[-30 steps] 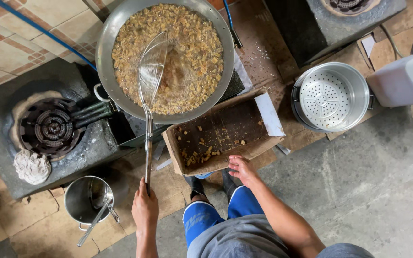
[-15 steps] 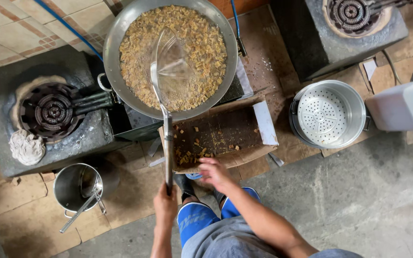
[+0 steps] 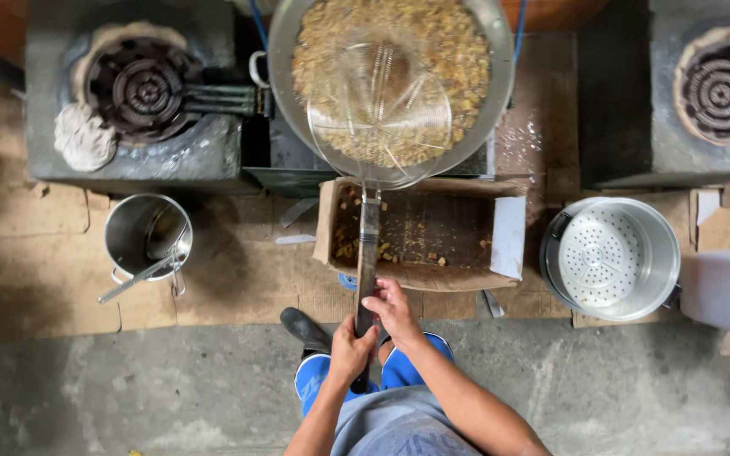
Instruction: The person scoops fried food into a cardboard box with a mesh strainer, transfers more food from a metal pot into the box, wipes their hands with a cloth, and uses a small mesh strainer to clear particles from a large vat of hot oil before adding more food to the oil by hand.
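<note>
Both hands are on the long handle of a big wire mesh skimmer (image 3: 379, 105), looking straight down on it. The left hand (image 3: 350, 350) is at the very end of the handle, fingers wrapped tight round it, and the right hand (image 3: 393, 311) is just above it with its fingers curled over the handle too, so the two hands are basically touching each other. The handle runs up over a cardboard box (image 3: 509, 236) sitting on the floor, and the mesh bowl of the skimmer sits over the near part of a wide metal wok (image 3: 285, 76) that's full of small golden-brown fried bits. You can see the food through the mesh; can't tell if the mesh is actually down in it or just above.

The box has dark stained cardboard inside and a few of the same fried crumbs scattered in it, mostly at the left end.

Off to the left there's a gas burner (image 3: 141, 89) with a pale rag (image 3: 84, 137) lying at its edge, and below that a steel pot (image 3: 124, 232) with a ladle resting in it. To the right of the box is another steel pot with a perforated strainer insert (image 3: 606, 257), and a second burner (image 3: 724, 84) up in the corner. Flattened cardboard covers the floor under most of this
</note>
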